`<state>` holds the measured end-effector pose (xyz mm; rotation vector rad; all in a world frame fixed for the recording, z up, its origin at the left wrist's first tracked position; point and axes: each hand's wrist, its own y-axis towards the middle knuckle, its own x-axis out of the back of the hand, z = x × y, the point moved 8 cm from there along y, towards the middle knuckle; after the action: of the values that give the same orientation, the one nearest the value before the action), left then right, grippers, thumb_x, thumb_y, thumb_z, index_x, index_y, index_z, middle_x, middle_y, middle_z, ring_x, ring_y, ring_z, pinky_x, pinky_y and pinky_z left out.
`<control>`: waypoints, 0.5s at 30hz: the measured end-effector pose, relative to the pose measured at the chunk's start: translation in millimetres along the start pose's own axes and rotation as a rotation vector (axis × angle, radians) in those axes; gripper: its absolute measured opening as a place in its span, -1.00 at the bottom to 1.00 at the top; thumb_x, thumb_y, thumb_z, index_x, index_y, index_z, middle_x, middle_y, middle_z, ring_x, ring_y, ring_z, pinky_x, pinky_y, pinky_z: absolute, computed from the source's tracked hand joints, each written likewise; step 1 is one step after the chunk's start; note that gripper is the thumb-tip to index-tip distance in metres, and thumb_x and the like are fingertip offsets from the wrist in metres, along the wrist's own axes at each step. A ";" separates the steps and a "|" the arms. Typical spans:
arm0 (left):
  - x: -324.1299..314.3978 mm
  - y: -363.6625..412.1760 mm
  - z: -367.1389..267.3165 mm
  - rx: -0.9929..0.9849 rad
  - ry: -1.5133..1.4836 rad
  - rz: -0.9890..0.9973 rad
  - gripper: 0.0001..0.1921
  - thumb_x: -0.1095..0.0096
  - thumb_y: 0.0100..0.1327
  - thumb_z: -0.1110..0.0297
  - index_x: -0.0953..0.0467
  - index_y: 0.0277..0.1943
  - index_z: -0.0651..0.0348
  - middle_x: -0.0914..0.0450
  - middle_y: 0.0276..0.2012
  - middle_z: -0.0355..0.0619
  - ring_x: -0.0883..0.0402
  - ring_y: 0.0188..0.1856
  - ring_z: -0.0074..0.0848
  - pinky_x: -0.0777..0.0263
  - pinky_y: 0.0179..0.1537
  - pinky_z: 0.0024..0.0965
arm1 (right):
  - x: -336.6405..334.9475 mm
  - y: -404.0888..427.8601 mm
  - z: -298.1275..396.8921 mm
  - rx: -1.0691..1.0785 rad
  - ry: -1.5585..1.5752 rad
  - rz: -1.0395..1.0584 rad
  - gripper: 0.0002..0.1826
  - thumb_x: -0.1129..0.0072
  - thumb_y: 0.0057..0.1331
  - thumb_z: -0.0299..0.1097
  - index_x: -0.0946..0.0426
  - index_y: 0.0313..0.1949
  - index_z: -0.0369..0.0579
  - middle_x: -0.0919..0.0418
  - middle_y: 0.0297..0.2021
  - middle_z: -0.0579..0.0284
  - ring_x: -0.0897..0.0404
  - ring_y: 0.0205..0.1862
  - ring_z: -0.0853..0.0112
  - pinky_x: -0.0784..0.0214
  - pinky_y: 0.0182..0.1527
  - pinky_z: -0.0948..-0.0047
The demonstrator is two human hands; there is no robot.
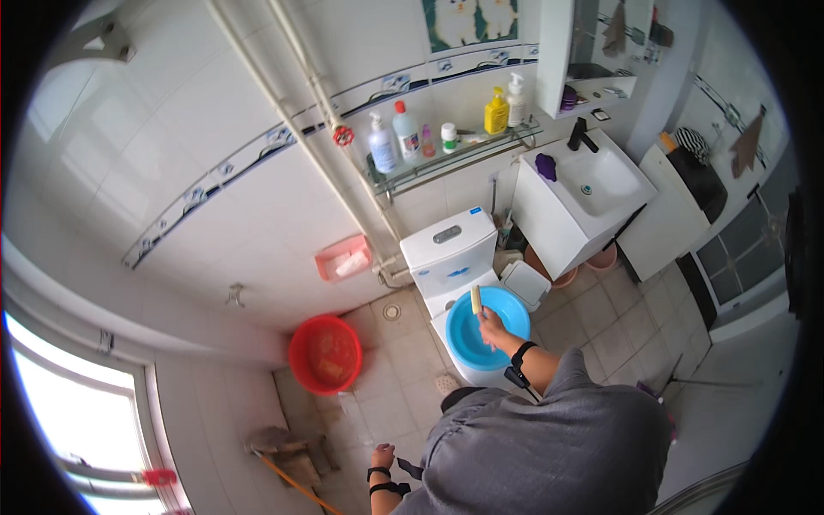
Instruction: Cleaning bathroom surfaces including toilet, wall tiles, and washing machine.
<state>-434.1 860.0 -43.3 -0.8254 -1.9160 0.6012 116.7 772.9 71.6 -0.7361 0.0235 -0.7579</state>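
My right hand (pixel 492 328) grips the handle of a pale-bristled brush (pixel 476 300) over a light blue plastic basin (pixel 456 335). The basin rests on the white toilet (pixel 449 250), in front of its tank. My left hand (pixel 383 456) hangs low at my left side, its fingers curled and nothing visible in it. Dark straps circle both my forearms. A red plastic basin (pixel 296 360) with some water and a pale item inside stands on the tiled floor to the left.
A glass shelf (pixel 460 156) with several bottles hangs above the toilet. Right of it stands a white washbasin cabinet (pixel 553 212) with a purple cloth (pixel 546 167). A small white bin (pixel 526 283) is beside the toilet. An orange stick (pixel 299 484) and wooden stool (pixel 299 463) are lower left.
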 end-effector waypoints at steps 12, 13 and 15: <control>86.4 84.4 -176.9 -0.309 0.453 0.170 -0.51 -0.15 0.20 0.04 -0.53 0.06 0.22 -0.60 0.00 0.12 -0.56 0.07 -0.10 -0.40 0.13 -0.18 | 16.2 -111.2 14.3 0.591 -0.147 -0.289 -0.54 0.05 0.41 -0.31 -0.28 0.28 -0.04 -0.50 0.03 -0.21 -0.48 0.08 -0.05 -0.38 0.06 0.19; 79.6 88.0 -189.7 -0.346 0.522 0.242 -0.51 -0.13 0.21 0.03 -0.52 0.07 0.22 -0.59 0.02 0.12 -0.54 0.09 -0.10 -0.38 0.15 -0.18 | 26.9 -125.8 -1.0 0.457 -0.164 -0.308 -0.53 0.05 0.41 -0.33 -0.25 0.30 -0.03 -0.49 0.07 -0.17 -0.47 0.13 0.02 -0.35 0.11 0.24; 60.0 108.0 -208.6 -0.402 0.569 0.297 -0.50 -0.12 0.22 0.02 -0.52 0.07 0.23 -0.57 0.04 0.12 -0.53 0.11 -0.11 -0.36 0.17 -0.18 | 55.9 -152.3 -60.2 0.370 -0.218 -0.488 -0.55 0.08 0.42 -0.32 -0.26 0.28 -0.03 -0.54 -0.01 -0.12 -0.56 0.01 0.11 -0.41 0.00 0.27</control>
<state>-236.1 990.1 8.2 -1.3863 -1.4095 0.1155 47.6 626.6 133.0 -0.4662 -0.4978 -1.1044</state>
